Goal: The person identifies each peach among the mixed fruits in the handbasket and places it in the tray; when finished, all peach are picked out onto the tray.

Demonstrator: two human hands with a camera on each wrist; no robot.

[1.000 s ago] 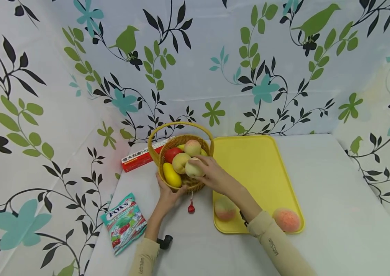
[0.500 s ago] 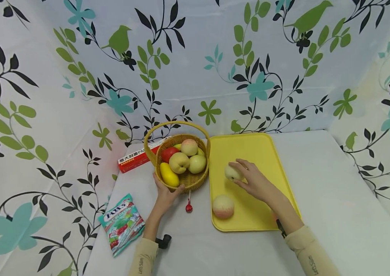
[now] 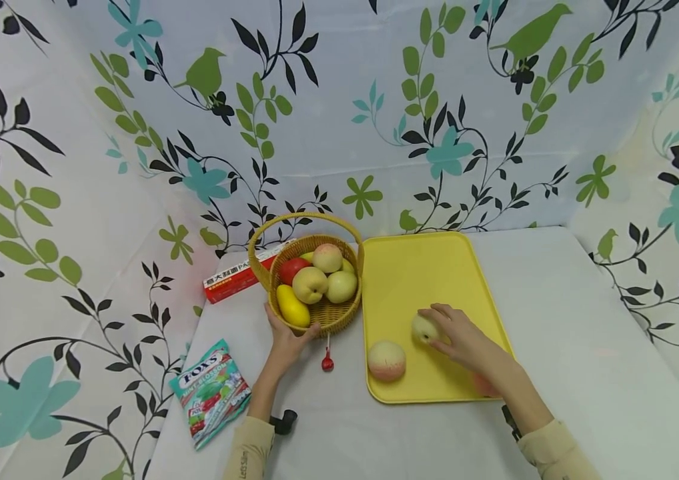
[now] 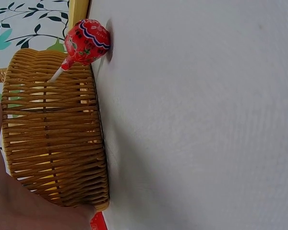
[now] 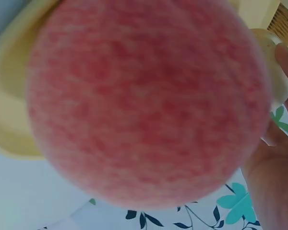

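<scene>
"How far along?"
"Looked partway: fruit pile [image 3: 309,285] in the basket [image 4: 53,129], two peaches [image 3: 386,361] on the yellow tray [image 3: 417,267]. Left: letting go of the pale fruit [image 3: 423,329]."
"Grip?"
"Left hand [image 3: 287,340] held the basket; right hand [image 3: 462,337] pinched the pale fruit over the tray, contact unclear."

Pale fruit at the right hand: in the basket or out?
Out: the right hand holds the pale fruit over the yellow tray, beside the basket.

Leaf-print backdrop [image 3: 327,127], wht tabletop [image 3: 411,440]
</scene>
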